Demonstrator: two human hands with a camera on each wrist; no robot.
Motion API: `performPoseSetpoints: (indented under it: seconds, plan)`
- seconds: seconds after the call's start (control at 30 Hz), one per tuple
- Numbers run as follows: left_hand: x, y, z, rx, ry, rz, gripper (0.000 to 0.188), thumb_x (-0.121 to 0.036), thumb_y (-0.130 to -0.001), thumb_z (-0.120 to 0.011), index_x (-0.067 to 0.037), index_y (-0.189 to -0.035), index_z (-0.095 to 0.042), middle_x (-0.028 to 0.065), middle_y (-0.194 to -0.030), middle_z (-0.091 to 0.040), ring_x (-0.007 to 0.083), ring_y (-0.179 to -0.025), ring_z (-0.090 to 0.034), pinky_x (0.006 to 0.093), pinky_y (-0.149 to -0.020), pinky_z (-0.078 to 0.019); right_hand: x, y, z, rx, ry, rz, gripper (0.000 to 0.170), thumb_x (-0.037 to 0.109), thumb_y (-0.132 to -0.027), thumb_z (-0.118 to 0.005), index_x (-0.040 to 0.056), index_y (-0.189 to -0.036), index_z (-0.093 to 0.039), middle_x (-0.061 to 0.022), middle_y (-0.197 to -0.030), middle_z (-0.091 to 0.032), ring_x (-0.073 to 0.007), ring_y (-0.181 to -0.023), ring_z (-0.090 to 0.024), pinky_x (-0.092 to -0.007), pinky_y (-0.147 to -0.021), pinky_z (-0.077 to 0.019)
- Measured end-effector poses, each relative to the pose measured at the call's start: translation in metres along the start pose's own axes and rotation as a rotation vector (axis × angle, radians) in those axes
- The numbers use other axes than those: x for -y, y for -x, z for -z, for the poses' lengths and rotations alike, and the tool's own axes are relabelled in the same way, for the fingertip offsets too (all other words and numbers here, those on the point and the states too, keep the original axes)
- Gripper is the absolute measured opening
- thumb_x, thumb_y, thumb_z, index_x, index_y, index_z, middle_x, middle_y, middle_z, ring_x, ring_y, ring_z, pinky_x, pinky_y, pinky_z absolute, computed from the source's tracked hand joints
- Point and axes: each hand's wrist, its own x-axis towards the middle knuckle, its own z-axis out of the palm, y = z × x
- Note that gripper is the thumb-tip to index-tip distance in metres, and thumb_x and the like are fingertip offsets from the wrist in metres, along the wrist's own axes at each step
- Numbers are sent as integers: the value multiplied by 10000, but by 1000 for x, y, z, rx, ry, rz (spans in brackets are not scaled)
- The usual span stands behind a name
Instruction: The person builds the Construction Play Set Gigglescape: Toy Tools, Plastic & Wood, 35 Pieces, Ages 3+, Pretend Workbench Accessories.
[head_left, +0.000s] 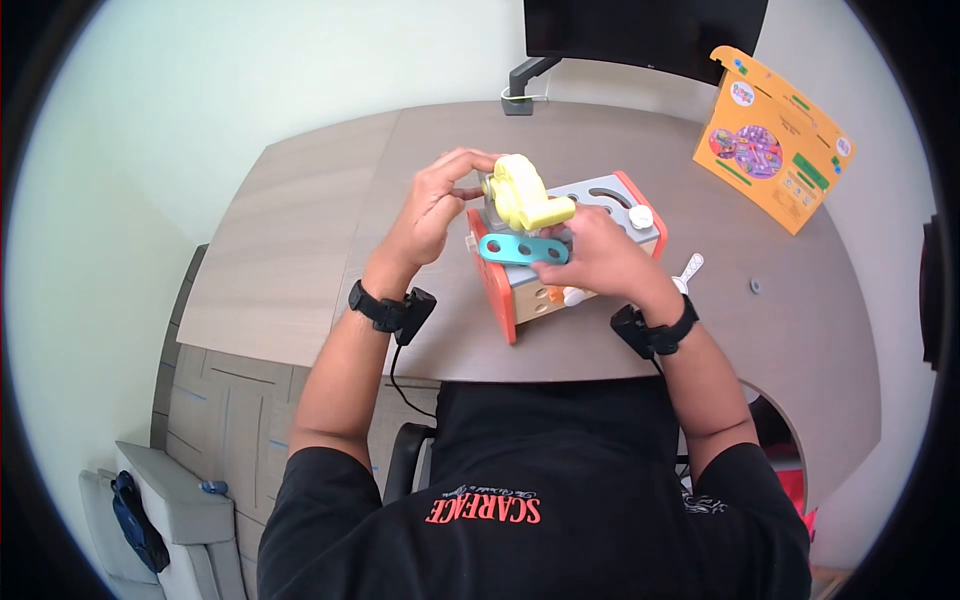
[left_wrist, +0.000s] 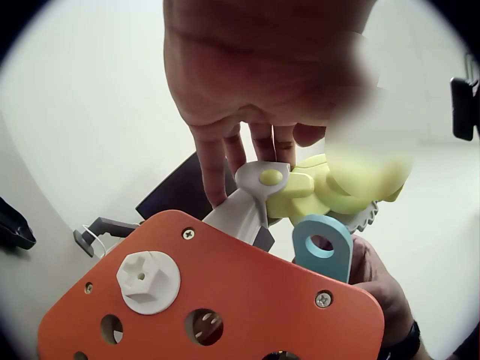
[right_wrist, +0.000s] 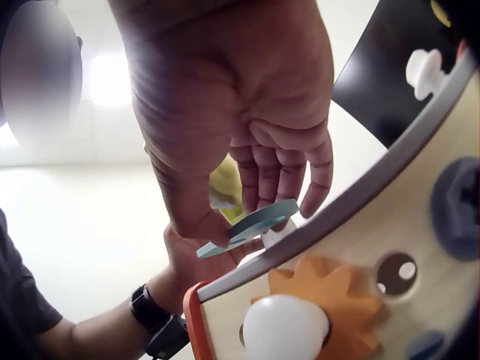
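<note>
A yellow toy circular saw (head_left: pixel 522 195) with a grey toothed blade (left_wrist: pixel 363 218) is over the left part of a toy workbench (head_left: pixel 488 300). My left hand (head_left: pixel 432 212) holds the saw at its grey end (left_wrist: pixel 251 202), fingers over its far side. Below the saw, a teal strip with holes (head_left: pixel 523 249) lies along the bench's near edge. My right hand (head_left: pixel 602 255) pinches the strip's right end between thumb and fingers, as the strip (right_wrist: pixel 251 228) shows in the right wrist view. The saw's handle overlaps the right fingers in the head view.
The bench has orange-red end panels (left_wrist: pixel 247 289), a white hex bolt (left_wrist: pixel 147 277), an orange gear (right_wrist: pixel 352 311) and a white knob (head_left: pixel 641 216). A white toy tool (head_left: pixel 692 268) and a small grey ring (head_left: pixel 755 286) lie at right. Behind stand a yellow box (head_left: pixel 785 140) and a monitor (head_left: pixel 640 35).
</note>
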Motion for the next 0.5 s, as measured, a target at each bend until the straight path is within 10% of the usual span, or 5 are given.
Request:
performPoseSetpoints:
  seconds: [0.5]
  plan:
    - [10, 5, -1, -53, 4, -66, 680, -163, -750, -406, 29, -1340, -683, 182, -1466, -633, 342, -1395, -560, 528, -1134, -535, 22, 41, 18, -219, -87, 333, 614, 17, -812, -662, 92, -1421, -646, -68, -987, -639, -171, -869, -628, -338, -804, -535]
